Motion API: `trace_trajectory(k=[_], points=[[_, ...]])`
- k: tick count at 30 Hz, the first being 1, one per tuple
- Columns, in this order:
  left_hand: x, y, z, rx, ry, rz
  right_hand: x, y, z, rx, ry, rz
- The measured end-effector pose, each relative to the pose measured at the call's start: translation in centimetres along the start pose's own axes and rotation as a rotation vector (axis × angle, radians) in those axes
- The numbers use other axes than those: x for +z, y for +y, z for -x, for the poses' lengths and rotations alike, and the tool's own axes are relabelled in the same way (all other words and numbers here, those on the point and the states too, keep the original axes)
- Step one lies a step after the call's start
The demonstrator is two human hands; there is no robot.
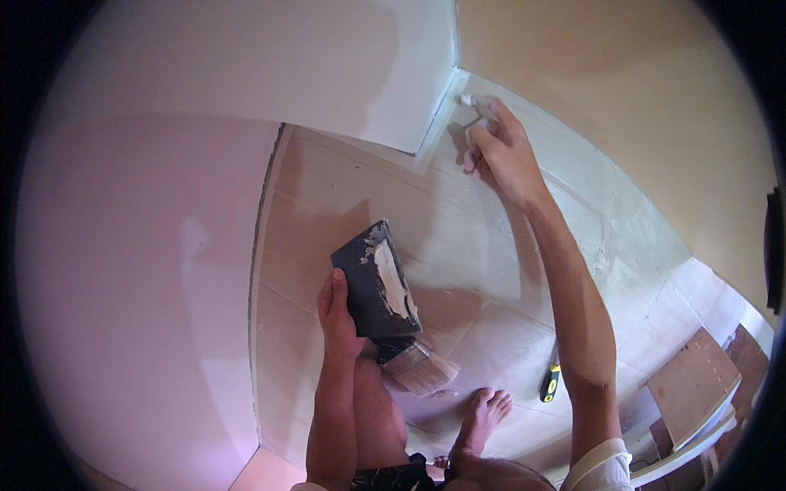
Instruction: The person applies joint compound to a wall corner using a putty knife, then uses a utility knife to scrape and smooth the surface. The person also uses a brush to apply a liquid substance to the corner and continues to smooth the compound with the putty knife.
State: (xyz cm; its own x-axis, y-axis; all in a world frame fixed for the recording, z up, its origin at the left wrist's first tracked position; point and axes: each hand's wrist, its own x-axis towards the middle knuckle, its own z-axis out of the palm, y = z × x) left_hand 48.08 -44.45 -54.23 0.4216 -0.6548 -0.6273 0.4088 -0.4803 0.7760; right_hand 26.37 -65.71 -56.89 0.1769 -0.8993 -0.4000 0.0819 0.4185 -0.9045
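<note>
My left hand [337, 315] grips a dark rectangular plate [360, 274] by its left edge, tilted above the floor. A thick streak of white putty [391, 278] lies along the plate's right side. Below the plate, next to that hand, a wide paintbrush [422, 370] with pale bristles sticks out; whether the hand holds it too I cannot tell. My right hand [499, 147] reaches far forward, close to the floor corner by the walls. Its index finger is stretched out with a white dab on the tip, apart from the other fingers, which are bent and smeared white.
A tool with a yellow and black handle [550, 383] lies on the tiled floor [475, 237], right of my bare foot [483, 421]. A pale wall [147, 245] rises at left, a tan wall [655, 106] at right. A brown board [694, 385] rests on white furniture at lower right.
</note>
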Motion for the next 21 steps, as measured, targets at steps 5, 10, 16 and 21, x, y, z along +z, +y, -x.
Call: trace_trajectory(k=[5,10,16,21], points=[[-0.4,-0.4,-0.2,-0.008,0.003,0.006,0.1,-0.8,-3.0,0.007,0.01,0.196],[-0.8,-0.5,-0.3,-0.03,0.002,0.029,0.3,-0.9,-3.8,-0.035,0.024,0.437],[-0.5,-0.2,-0.2,-0.034,0.057,-0.042,0.6,-0.7,-3.5,-0.064,0.026,0.561],[-0.3,-0.4,-0.4,-0.049,0.062,-0.035,0.9,1.4,-3.1,-0.328,0.052,0.657]])
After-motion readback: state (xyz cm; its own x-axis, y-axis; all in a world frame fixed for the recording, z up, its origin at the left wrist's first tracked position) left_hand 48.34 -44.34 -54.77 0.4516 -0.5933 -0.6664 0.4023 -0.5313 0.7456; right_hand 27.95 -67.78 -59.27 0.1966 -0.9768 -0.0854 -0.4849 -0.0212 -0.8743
